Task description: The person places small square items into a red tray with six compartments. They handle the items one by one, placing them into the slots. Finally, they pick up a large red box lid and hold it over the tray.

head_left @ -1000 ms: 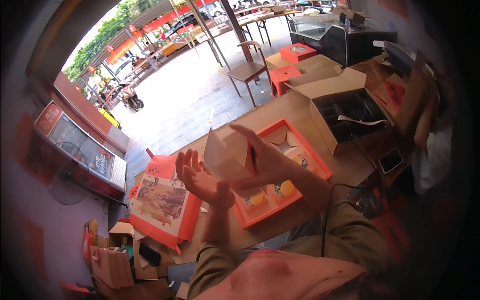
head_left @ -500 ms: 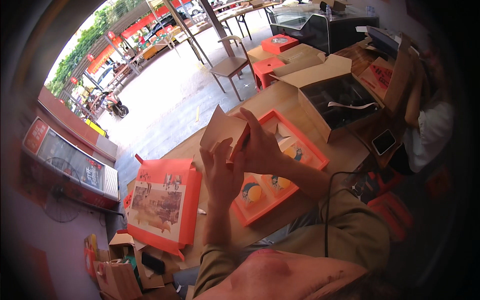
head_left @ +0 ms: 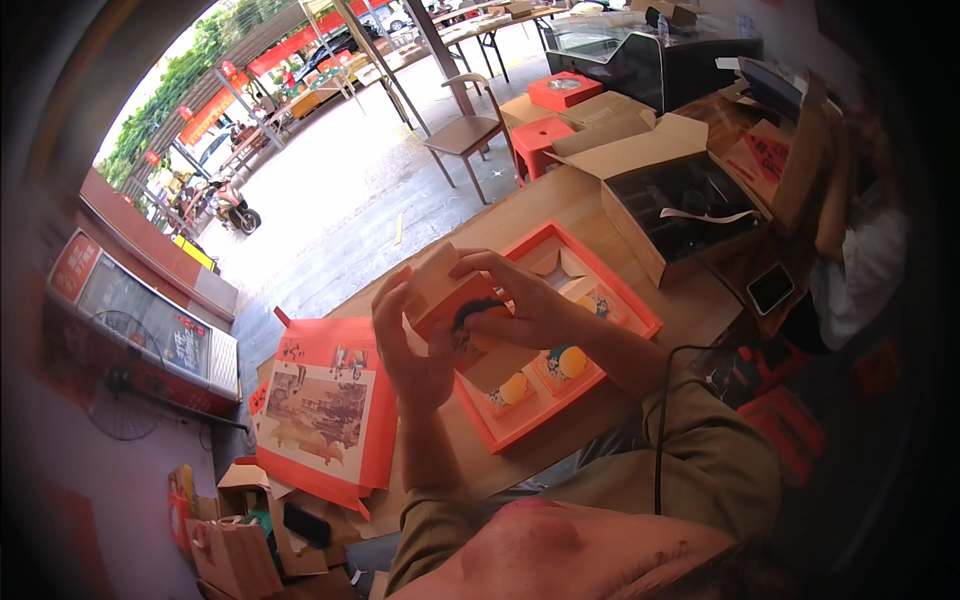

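Note:
Both hands hold a small folding carton (head_left: 458,312) above the table. Its front is orange with a dark and yellow print, and plain brown flaps stand out at its top and bottom. My left hand (head_left: 410,352) grips its left side, while my right hand (head_left: 525,308) curls over the right side with the thumb on the printed front. Beneath them lies a red-orange tray (head_left: 612,277) with several similar printed cartons (head_left: 566,366) in it. At its far end a brown carton part (head_left: 560,272) stands up with pointed flaps.
A large red lid (head_left: 378,440) with a landscape picture lies left on the wooden table. An open cardboard box (head_left: 632,238) with dark contents stands far right, near a phone (head_left: 770,288) and another person's sleeve (head_left: 868,265). A black cable (head_left: 659,440) hangs before my right arm.
The carton has been tilted so that its printed front now shows. Both hands have shifted their hold, and the left hand has moved slightly left.

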Motion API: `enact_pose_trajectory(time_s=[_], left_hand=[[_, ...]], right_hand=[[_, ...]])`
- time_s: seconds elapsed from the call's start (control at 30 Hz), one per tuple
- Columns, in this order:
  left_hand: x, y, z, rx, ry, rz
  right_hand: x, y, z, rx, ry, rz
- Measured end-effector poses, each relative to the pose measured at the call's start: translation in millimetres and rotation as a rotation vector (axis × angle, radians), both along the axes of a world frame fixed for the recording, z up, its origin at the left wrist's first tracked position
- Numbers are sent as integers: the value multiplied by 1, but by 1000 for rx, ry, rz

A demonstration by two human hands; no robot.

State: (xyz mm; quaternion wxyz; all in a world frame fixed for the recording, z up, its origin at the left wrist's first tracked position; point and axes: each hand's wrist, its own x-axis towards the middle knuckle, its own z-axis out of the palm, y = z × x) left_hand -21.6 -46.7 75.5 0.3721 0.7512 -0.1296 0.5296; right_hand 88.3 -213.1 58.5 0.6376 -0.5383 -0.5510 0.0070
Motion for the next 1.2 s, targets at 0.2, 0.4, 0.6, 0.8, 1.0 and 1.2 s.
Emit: enact_pose_trajectory(time_s=[0.2, 0.4, 0.6, 0.8, 1.0, 1.2], left_hand=[[-1, 14, -8, -3, -161, -159], [-7, 19, 8, 44, 86, -52], [-12, 23, 10, 21, 101, -146], [-12, 21, 2, -121, 107, -187], [-9, 23, 4, 141, 132, -157], [-1, 20, 6, 364, 135, -216]], right_hand=[[1, 3, -6, -91, -9, -79], [-10, -3, 5, -129, -95, -148], [-5, 1, 9, -71, -412, -194], [-7, -1, 10, -66, -427, -202], [-9, -3, 14, -41, -367, -257], [-6, -7, 14, -20, -209, -213]])
